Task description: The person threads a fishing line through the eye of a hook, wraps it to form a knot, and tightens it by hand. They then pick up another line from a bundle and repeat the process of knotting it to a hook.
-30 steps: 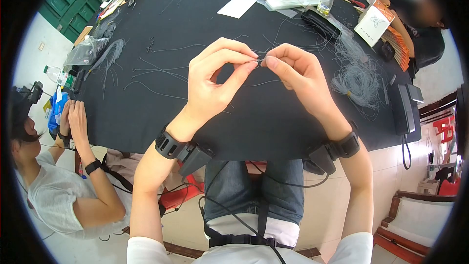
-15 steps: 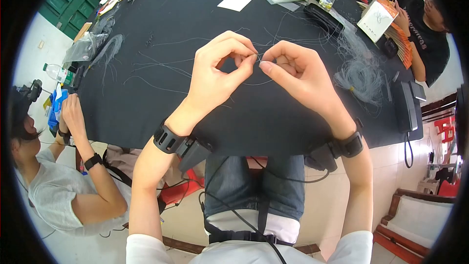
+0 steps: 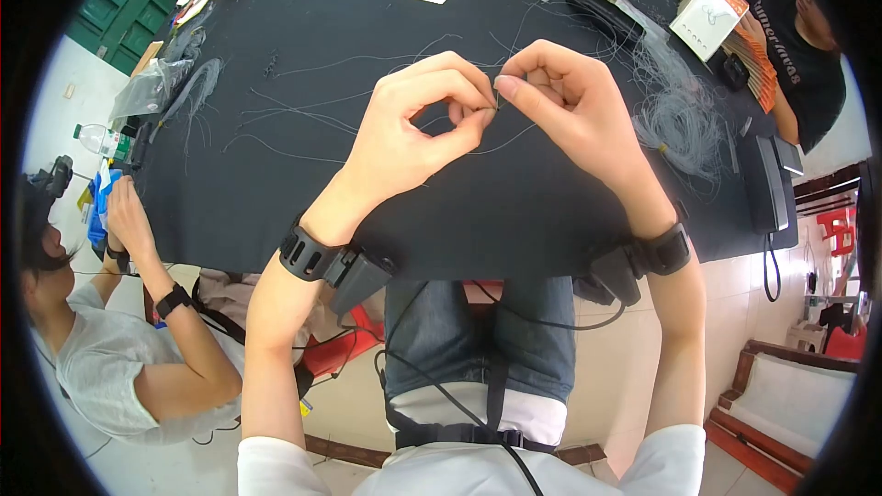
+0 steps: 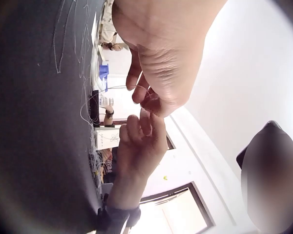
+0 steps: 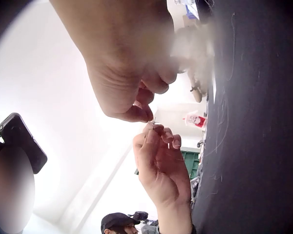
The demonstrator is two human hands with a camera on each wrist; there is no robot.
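Your right hand [image 3: 583, 110] had shifted outward versus half a second earlier; its thumb tip ended farther from you than your left pinch. Left hand [image 3: 413, 124] grip was clamped on the thin line [image 4: 112, 87], thumb to forefinger; couldn't tell on the right grip. Line sat at your fingertips: short end pointed away from you, long axis curved toward the desk [image 3: 478, 230].

white short sleeves [image 3: 283, 470] | blue jeans [image 3: 540, 349] | black wrist straps [image 3: 310, 254] | black cable [image 3: 459, 410]
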